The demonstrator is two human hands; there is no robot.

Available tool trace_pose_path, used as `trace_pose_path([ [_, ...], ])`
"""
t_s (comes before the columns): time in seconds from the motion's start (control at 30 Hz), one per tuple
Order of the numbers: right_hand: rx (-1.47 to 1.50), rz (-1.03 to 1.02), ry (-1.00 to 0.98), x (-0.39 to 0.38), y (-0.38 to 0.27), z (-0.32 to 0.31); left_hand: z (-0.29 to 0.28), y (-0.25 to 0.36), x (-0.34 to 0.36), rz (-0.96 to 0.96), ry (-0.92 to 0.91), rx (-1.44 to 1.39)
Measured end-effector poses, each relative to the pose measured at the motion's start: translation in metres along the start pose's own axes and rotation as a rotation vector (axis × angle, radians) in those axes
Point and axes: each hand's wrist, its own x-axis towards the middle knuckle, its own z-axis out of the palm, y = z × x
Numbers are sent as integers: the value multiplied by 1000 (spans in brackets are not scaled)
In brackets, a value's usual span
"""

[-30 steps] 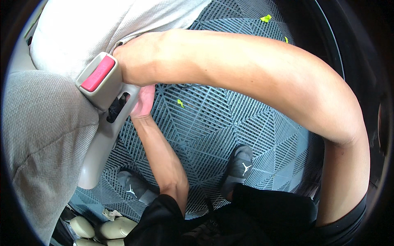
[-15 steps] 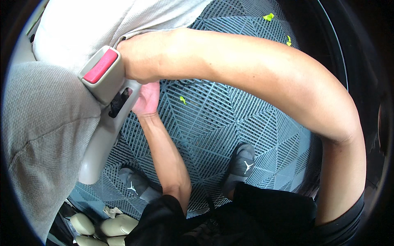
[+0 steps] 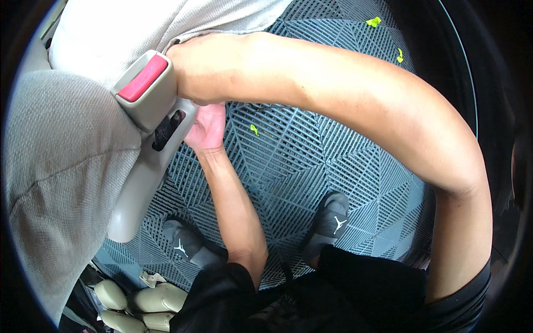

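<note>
Little has shifted in the past second: the grey seat-belt buckle (image 3: 145, 91) with its red release button (image 3: 143, 77) sits slightly lower and nearer the picture's middle than before, and both arms hold much the same line inside a car's rear footwell. The right hand (image 3: 202, 69) reaches across the body and closes around the buckle's housing from its right side, fingers hidden behind the plastic, at the edge of the light grey fabric seat cushion (image 3: 111, 33). The left hand (image 3: 206, 126) comes up from below, palm turned toward the buckle's lower stalk (image 3: 141, 183), touching it just beside a dark slot; whether its fingers are curled shut cannot be told. The two hands lie close together, one above the other, on the same buckle. Beneath them spreads a blue-grey ribbed floor mat (image 3: 344, 144) scattered with small yellow-green scraps (image 3: 254, 130). Two dark grey shoes (image 3: 330, 225) stand on the mat, well apart, either side of the left forearm. A second grey seat (image 3: 55, 183) fills the left edge of the view.
</note>
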Motion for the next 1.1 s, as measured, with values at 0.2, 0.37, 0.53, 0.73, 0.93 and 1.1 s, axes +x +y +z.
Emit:
trace_pose_path([
  [0.2, -2, -4, -6, 1, -2, -3, -12, 9, 1, -105, -159, 54],
  [0.37, 0, 2, -10, 1, -4, -3, -16, 7, 2, -47, -79, 188],
  [0.53, 6, 4, -14, 3, -1, -2, -11, 5, 1, -52, -15, 200],
  [0.73, 15, 7, -20, 4, -3, -3, -7, 5, 0, -50, -22, 155],
  [0.93, 27, -3, -12, 5, -4, 0, -14, 10, 3, -51, -45, 236],
  [1.1, 18, 0, -1, 4, -4, -2, -18, 7, 2, -36, -127, 261],
])
